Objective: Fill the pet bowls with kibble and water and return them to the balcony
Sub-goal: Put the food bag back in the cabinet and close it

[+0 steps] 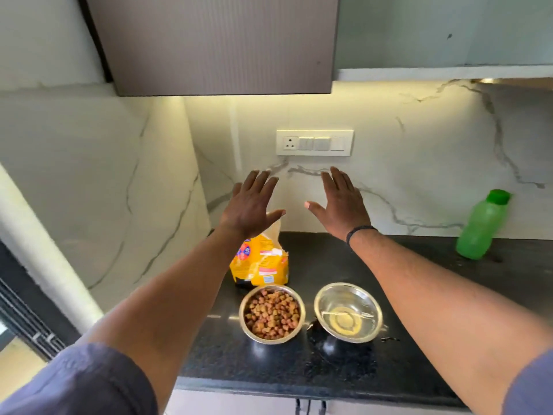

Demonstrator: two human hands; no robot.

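1. Steel is what I will soon be lifting, but for now my left hand (250, 205) hangs in the air above the bench (419, 280) with its fingers (260, 182) straight and spread, holding nothing.
2. Below that hand the yellow kibble bag (263, 262) stands upright at the back with its torn mouth pointing up, long axis vertical. It looks light and could tip if my forearm brushes it on the way down.
3. Just in front of the bag sits the kibble bowl (271, 313), heaped close to its rim. It is round, mouth straight up, with no long axis. A tilt while carrying would likely roll pellets over the edge.
4. Just beside it, not touching as far as I can tell, sits the water bowl (348, 313), also mouth up. Drops already lie on the bench around it, so the base may be slick and the water may slosh on the walk to the balcony.
5. My right hand (341, 205) is likewise raised, flat and empty.
6. Far right, well apart from the bowls, the green bottle (481, 226) stands capped, long axis near vertical.
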